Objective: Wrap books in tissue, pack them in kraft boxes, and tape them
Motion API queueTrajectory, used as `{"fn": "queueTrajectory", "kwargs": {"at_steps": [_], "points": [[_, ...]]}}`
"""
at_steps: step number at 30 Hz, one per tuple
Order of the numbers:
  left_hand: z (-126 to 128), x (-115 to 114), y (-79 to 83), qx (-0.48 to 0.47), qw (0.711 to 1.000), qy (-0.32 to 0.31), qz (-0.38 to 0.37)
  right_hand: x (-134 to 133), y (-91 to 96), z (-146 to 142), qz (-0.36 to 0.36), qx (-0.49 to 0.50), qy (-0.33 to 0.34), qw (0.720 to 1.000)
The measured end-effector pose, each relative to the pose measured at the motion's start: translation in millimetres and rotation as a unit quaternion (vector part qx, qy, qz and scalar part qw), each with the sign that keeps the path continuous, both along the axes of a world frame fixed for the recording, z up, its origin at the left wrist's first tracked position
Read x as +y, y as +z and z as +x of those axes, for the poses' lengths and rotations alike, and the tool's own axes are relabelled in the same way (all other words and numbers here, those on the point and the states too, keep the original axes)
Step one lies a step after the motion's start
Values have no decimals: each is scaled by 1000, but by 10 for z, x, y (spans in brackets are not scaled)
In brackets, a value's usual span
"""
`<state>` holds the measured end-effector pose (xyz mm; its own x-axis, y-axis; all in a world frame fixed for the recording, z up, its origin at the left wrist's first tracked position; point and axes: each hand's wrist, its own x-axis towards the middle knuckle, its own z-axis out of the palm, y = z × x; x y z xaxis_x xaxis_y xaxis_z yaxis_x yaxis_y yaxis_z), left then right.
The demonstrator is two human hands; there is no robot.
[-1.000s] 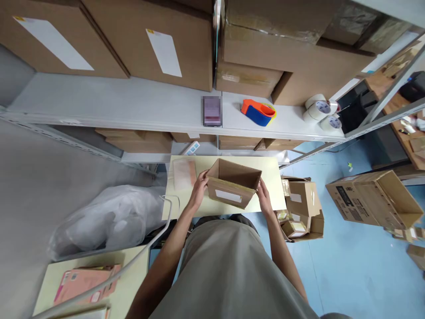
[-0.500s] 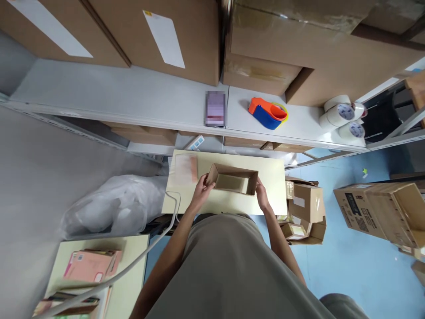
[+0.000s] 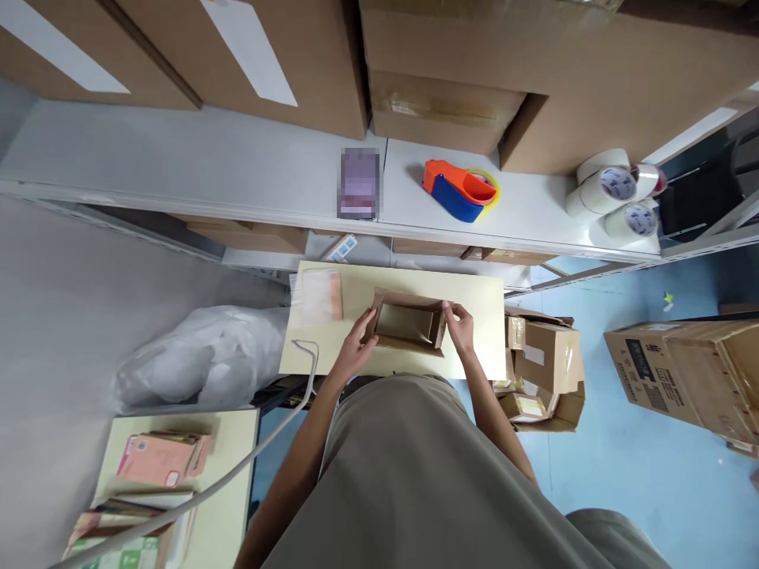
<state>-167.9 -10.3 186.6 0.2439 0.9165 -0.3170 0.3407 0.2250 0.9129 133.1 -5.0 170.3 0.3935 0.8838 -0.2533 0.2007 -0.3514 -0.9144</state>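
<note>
An unfinished cardboard box (image 3: pixel 409 344) stands over the pale yellow tabletop (image 3: pixel 474 300), its middle open so that the table shows through. My left hand (image 3: pixel 356 346) grips the box's left end, thumb and fingers on its wall. At the right end my right hand (image 3: pixel 460 327) pinches a flap near the top corner. Left of the box, a thin stack of clear and orange-edged sheets or bags (image 3: pixel 320 296) lies on the table.
On the grey shelf (image 3: pixel 237 166) sit an orange and blue tape dispenser (image 3: pixel 459 191), several tape rolls (image 3: pixel 620 190) and large cartons (image 3: pixel 439 47). A white cable (image 3: pixel 237 470) crosses at left, near a wrapped plastic bundle (image 3: pixel 205 359). Small boxes (image 3: pixel 542 356) are piled right of the table.
My right hand has moved from the side of the right end up to its top corner, and the flap there has folded inward. The view has shifted slightly.
</note>
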Motion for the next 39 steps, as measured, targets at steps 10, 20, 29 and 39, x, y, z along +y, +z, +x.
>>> {"fn": "queueTrajectory", "kwargs": {"at_steps": [10,20,29,39], "points": [[108,-59,32,84,994,-34,67,90,-164,175,32,-125,129,983],[244,121,-84,185,975,-6,125,-328,170,441,34,17,146,989],[269,132,-119,206,972,-11,113,-531,-89,254,35,8,79,996],[426,22,-113,179,973,45,135,-530,-15,243,46,-46,50,997]]}}
